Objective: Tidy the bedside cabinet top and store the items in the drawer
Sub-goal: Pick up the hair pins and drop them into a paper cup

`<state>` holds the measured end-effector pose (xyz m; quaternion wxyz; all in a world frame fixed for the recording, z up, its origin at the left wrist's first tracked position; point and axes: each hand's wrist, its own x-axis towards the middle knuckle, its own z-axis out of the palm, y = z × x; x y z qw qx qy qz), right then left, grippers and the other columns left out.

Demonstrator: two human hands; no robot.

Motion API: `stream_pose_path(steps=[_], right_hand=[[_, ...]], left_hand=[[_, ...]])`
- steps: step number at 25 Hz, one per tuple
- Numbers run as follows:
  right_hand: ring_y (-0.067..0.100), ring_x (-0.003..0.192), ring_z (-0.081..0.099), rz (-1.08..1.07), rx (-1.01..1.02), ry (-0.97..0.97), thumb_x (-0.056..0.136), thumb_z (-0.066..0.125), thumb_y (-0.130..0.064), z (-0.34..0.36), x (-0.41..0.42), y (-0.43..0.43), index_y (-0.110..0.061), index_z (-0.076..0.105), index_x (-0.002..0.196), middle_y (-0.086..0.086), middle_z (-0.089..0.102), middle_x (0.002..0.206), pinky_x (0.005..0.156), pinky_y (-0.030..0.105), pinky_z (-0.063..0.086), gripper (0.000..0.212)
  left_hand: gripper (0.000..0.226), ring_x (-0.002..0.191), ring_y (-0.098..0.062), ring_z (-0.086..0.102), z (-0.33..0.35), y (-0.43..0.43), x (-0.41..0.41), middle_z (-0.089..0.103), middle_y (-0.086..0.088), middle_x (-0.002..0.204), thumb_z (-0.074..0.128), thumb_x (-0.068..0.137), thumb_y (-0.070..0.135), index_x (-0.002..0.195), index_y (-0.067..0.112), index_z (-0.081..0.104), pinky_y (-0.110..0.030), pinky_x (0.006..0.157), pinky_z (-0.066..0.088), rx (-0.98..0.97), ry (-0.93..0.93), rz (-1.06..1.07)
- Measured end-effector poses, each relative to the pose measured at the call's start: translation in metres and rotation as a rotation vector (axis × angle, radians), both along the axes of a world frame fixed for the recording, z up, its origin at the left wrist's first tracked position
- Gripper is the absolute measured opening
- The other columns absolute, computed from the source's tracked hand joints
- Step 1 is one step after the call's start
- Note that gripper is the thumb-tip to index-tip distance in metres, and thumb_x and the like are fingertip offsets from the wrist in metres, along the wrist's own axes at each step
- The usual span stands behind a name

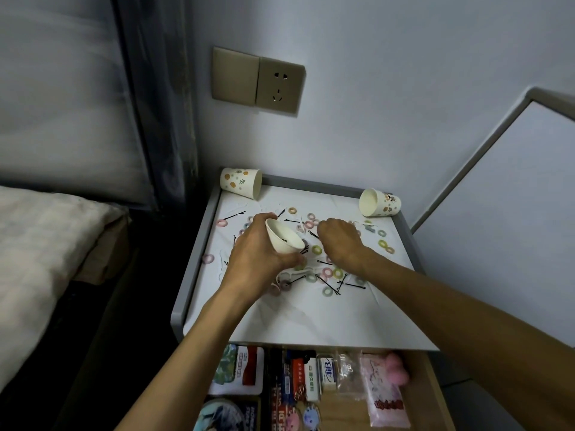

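The tidying looks barely begun from where I stand. In the middle of the frame the left hand grips a white paper cup, fingers wrapped round it and its mouth tipped toward the right hand. That hand is curled, pinching what looks like a single black bobby pin at its fingertips, just beside the cup's rim. There is a dark mark inside the cup, but I cannot tell whether anything has been collected in it. Most of the clutter lies loose on the white cabinet top — pastel hair ties and more hairpins scattered around and below both hands. Two more cups lie on their sides at the back: a flower-print cup at the upper left corner and a second tipped cup at the upper right. The drawer stands open at the bottom of the frame, already crowded with packets and small boxes. By my reckoning the sorting, the filling of the cups and the storing are all left to do.
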<state>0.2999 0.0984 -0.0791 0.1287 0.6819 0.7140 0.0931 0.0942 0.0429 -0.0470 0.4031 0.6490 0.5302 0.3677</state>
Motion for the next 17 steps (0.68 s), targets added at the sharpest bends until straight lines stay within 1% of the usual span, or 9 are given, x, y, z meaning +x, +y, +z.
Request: stream_pose_path(steps=[2,4,6,8,10,12,14,15,17], right_hand=[[0.034,0.096,0.064,0.004,-0.027,0.114,0.083,0.055,0.009,0.001,0.007,0.002,-0.002,0.058,0.107,0.019,0.065,0.106,0.069,0.032,0.041,0.027],[0.032,0.089,0.063,-0.031,-0.019,0.382,0.092,0.048,0.001,0.008,0.015,0.002,-0.006,0.053,0.104,0.016,0.066,0.100,0.071,0.035,0.049,0.016],[0.026,0.082,0.066,-0.067,0.017,0.756,0.097,0.047,-0.007,0.022,0.016,-0.004,-0.012,0.052,0.096,0.008,0.069,0.089,0.075,0.035,0.054,0.007],[0.023,0.076,0.068,0.002,0.067,0.967,0.096,0.055,-0.008,0.045,0.015,-0.009,-0.015,0.059,0.093,0.004,0.071,0.081,0.073,0.030,0.054,0.008],[0.016,0.074,0.069,0.095,0.014,1.033,0.093,0.060,-0.009,0.070,0.010,-0.014,-0.015,0.068,0.092,0.000,0.073,0.080,0.071,0.027,0.053,0.010],[0.004,0.070,0.066,0.216,-0.108,0.970,0.091,0.065,-0.013,0.088,0.000,-0.021,-0.016,0.074,0.094,-0.004,0.074,0.081,0.068,0.019,0.051,0.010],[-0.002,0.074,0.065,0.322,-0.201,0.847,0.088,0.069,-0.016,0.094,-0.016,-0.029,-0.018,0.076,0.095,-0.009,0.074,0.083,0.069,0.010,0.045,0.010],[-0.002,0.078,0.065,0.350,-0.224,0.828,0.087,0.071,-0.017,0.095,-0.022,-0.032,-0.019,0.077,0.096,-0.011,0.074,0.085,0.071,0.009,0.044,0.011],[-0.002,0.082,0.066,0.335,-0.197,0.901,0.086,0.072,-0.015,0.094,-0.024,-0.037,-0.018,0.076,0.098,-0.012,0.073,0.088,0.073,0.009,0.045,0.013]], left_hand=[[0.077,0.097,-0.018,0.057,0.000,0.001,0.000,0.061,0.006,0.105,0.089,0.059,0.033,0.126,0.025,0.050,-0.019,0.063,0.043,0.003,-0.008,-0.006],[0.077,0.100,-0.018,0.057,0.000,0.002,-0.001,0.062,0.005,0.107,0.088,0.060,0.034,0.126,0.026,0.050,-0.026,0.068,0.043,0.005,-0.003,-0.004],[0.077,0.100,-0.018,0.057,-0.001,0.004,-0.001,0.062,0.005,0.108,0.088,0.060,0.035,0.126,0.027,0.049,-0.021,0.063,0.043,0.003,-0.002,-0.007],[0.076,0.095,-0.016,0.058,-0.002,0.003,0.000,0.061,0.007,0.105,0.088,0.059,0.035,0.124,0.029,0.049,-0.013,0.052,0.041,0.006,0.001,-0.010],[0.072,0.085,-0.006,0.058,-0.003,0.001,0.001,0.060,0.009,0.100,0.088,0.059,0.033,0.118,0.032,0.048,-0.010,0.041,0.040,0.001,-0.008,-0.014],[0.067,0.076,0.003,0.058,-0.002,-0.001,0.004,0.056,0.015,0.092,0.087,0.061,0.033,0.113,0.036,0.045,-0.009,0.038,0.040,0.009,-0.003,-0.028],[0.068,0.076,0.002,0.057,-0.001,-0.004,0.008,0.056,0.018,0.090,0.087,0.062,0.038,0.115,0.036,0.045,-0.012,0.044,0.040,0.036,0.043,-0.044],[0.069,0.080,-0.001,0.057,-0.001,-0.005,0.009,0.056,0.018,0.091,0.087,0.062,0.041,0.117,0.035,0.046,-0.014,0.050,0.038,0.048,0.061,-0.053],[0.067,0.082,-0.001,0.058,-0.001,-0.007,0.011,0.059,0.019,0.090,0.088,0.062,0.042,0.114,0.035,0.047,-0.018,0.055,0.038,0.053,0.066,-0.061]])
